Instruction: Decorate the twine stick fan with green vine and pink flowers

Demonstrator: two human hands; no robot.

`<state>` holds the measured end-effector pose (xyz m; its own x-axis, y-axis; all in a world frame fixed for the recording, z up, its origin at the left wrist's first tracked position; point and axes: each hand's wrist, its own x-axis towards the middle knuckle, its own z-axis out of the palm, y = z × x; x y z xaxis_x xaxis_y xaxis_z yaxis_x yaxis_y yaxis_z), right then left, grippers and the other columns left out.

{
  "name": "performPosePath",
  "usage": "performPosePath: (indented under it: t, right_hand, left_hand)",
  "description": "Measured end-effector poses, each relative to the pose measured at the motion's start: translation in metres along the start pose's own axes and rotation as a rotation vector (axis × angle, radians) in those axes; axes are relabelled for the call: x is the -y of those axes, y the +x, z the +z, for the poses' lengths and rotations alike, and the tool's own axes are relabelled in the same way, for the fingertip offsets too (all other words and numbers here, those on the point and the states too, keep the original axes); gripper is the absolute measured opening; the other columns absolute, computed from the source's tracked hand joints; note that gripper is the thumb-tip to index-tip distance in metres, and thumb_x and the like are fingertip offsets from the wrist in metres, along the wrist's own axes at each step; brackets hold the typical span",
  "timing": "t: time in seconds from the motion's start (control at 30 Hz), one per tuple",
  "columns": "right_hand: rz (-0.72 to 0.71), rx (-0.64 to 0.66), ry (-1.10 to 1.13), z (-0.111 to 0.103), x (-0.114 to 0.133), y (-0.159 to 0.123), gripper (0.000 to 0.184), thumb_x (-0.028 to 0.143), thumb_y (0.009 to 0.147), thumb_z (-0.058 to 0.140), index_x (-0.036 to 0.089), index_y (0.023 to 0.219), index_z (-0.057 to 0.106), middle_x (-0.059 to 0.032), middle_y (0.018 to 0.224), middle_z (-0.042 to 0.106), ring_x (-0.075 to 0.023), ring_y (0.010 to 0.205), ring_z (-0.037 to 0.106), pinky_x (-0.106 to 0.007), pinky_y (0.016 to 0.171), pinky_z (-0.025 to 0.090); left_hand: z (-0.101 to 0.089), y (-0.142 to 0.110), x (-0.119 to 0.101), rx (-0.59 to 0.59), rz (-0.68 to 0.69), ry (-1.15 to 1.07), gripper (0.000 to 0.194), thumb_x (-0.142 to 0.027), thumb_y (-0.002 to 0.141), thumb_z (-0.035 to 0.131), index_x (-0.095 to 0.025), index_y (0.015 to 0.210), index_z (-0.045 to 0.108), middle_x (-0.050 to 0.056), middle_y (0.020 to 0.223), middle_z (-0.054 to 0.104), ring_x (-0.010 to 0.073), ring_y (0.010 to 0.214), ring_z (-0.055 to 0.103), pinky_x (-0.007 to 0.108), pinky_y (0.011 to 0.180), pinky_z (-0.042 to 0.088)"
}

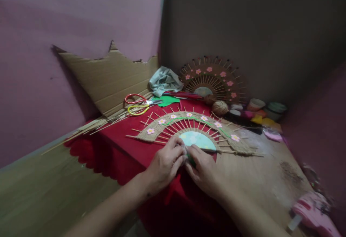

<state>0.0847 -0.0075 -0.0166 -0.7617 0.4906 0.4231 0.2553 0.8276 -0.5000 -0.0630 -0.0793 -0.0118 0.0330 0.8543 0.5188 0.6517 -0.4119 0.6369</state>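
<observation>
Close together in front of the woven fan, my left hand (165, 161) and my right hand (204, 168) both have their fingers closed on a small green item in clear plastic (186, 154). My fingers cover most of it, so its kind is hidden. Just beyond them lies the half-round fan (156, 124), made of thin sticks and twine. Pink flowers and a green wavy line run along its band. A pale blue half-disc (196, 139) sits at the fan's base, near my fingertips.
Red- and yellow-handled scissors (147, 104) lie on green sheet (169, 101), beside loose sticks (108, 121). Cardboard (108, 78) leans on the left wall. Behind stand a second fan (216, 72) and twine ball (220, 107). A pink glue gun (313, 211) lies at right, over the red cloth's (113, 143) table.
</observation>
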Motion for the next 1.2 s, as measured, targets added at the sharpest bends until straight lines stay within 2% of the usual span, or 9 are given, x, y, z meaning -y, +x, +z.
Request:
performPosePath:
  t: [0.07,0.17,0.33,0.5,0.73,0.83,1.0,1.2]
  right_hand:
    - [-0.005,-0.009,-0.011,-0.0003,-0.0011,-0.0002,0.013,0.013,0.081,0.044,0.018,0.089,0.053,-0.0063,0.081,0.056,-0.0193,0.068,0.056,-0.032,0.062,0.046]
    - [-0.006,-0.029,0.008,0.0006,-0.0032,-0.0009,0.014,0.013,0.081,0.044,0.019,0.092,0.051,-0.0057,0.082,0.056,-0.0191,0.071,0.056,-0.032,0.064,0.046]
    - [0.023,-0.014,0.018,0.0047,-0.0048,-0.0018,0.019,0.013,0.082,0.045,0.019,0.099,0.049,-0.0064,0.087,0.059,-0.0201,0.078,0.058,-0.033,0.069,0.048]
    - [0.030,-0.013,0.064,0.0051,-0.0046,-0.0017,0.032,0.012,0.081,0.047,0.020,0.112,0.049,-0.0070,0.096,0.060,-0.0209,0.086,0.060,-0.036,0.076,0.049]
    - [0.023,0.019,0.066,-0.0015,0.0011,0.0003,0.025,0.013,0.081,0.046,0.018,0.105,0.052,-0.0088,0.093,0.059,-0.0213,0.082,0.058,-0.036,0.072,0.049]
    - [0.041,0.025,0.031,-0.0031,0.0024,0.0006,0.020,0.014,0.082,0.044,0.016,0.099,0.053,-0.0092,0.089,0.059,-0.0217,0.078,0.058,-0.036,0.069,0.048]
    - [0.037,0.014,-0.052,-0.0022,0.0008,-0.0007,0.016,0.015,0.080,0.044,0.017,0.093,0.052,-0.0081,0.085,0.059,-0.0216,0.074,0.058,-0.035,0.065,0.047]
    - [0.044,0.029,-0.031,-0.0020,0.0005,0.0009,0.017,0.015,0.082,0.044,0.019,0.095,0.053,-0.0076,0.088,0.060,-0.0207,0.078,0.059,-0.034,0.069,0.047]
  left_hand:
    - [0.0014,-0.0005,0.0000,0.017,-0.009,0.000,0.014,-0.008,0.087,0.043,-0.015,0.086,0.055,0.009,0.103,0.050,0.0167,0.094,0.053,0.030,0.085,0.045]
    - [0.0036,0.0005,-0.0016,0.001,-0.011,-0.019,0.015,-0.010,0.087,0.045,-0.015,0.091,0.058,0.009,0.105,0.050,0.0168,0.099,0.053,0.030,0.088,0.044]
    - [0.0041,0.0024,-0.0060,-0.028,-0.073,-0.085,0.015,-0.012,0.085,0.048,-0.016,0.079,0.061,0.007,0.106,0.050,0.0166,0.097,0.054,0.030,0.086,0.045]
    - [0.0005,0.0038,-0.0071,-0.008,-0.198,-0.264,0.016,-0.014,0.084,0.051,-0.016,0.072,0.062,0.008,0.113,0.050,0.0189,0.106,0.052,0.032,0.092,0.043]
    - [-0.0049,0.0077,-0.0072,0.031,-0.288,-0.466,0.014,-0.018,0.081,0.056,-0.016,0.071,0.066,0.009,0.110,0.054,0.0217,0.107,0.053,0.036,0.093,0.043]
    - [-0.0017,0.0060,-0.0038,0.014,-0.260,-0.417,0.013,-0.017,0.081,0.055,-0.016,0.075,0.067,0.008,0.109,0.055,0.0203,0.105,0.054,0.034,0.091,0.044]
    - [0.0043,0.0026,0.0001,-0.022,-0.160,-0.189,0.013,-0.014,0.083,0.054,-0.017,0.078,0.066,0.007,0.110,0.055,0.0185,0.104,0.055,0.031,0.091,0.043]
    - [0.0042,0.0019,-0.0019,-0.015,-0.130,-0.202,0.012,-0.013,0.082,0.053,-0.016,0.075,0.062,0.008,0.109,0.055,0.0185,0.103,0.055,0.033,0.089,0.044]
